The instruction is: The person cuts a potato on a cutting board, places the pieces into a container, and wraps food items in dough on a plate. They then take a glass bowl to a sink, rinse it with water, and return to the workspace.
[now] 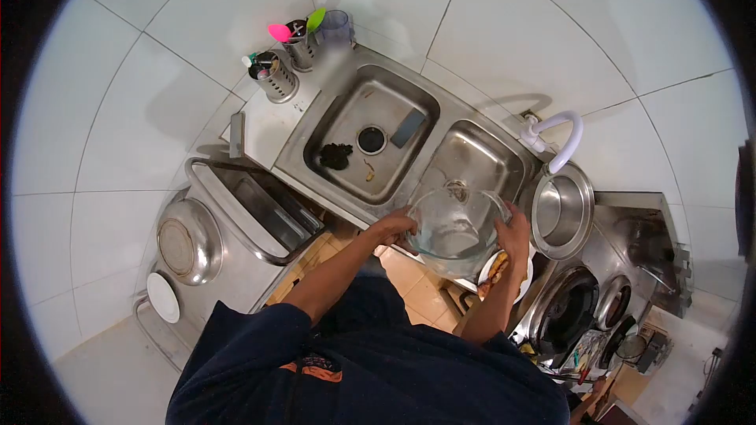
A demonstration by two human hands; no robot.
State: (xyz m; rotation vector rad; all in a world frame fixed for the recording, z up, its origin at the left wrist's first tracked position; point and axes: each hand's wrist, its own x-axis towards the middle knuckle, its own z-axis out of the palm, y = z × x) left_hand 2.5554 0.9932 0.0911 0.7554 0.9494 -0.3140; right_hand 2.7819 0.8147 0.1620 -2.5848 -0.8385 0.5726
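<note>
A large clear glass bowl (450,224) is held up between my two hands, over the front edge of the sink's right basin. My left hand (398,225) is closed on the bowl's left rim. On the opposite side, my right hand (513,233) grips the right rim. Below my right forearm is a white plate (523,285) with brownish food (497,269), partly hidden by the arm. Under the bowl, the right basin (480,149) of the steel sink shows through the glass.
The left basin (331,122) contains dark scraps (336,156) and a grey flat piece (408,128). A white faucet (571,130) arches over a steel pot (561,208) at right. Utensil holders (276,83) stand at back left. Pans (565,311) sit lower right, near another person's arm (589,403).
</note>
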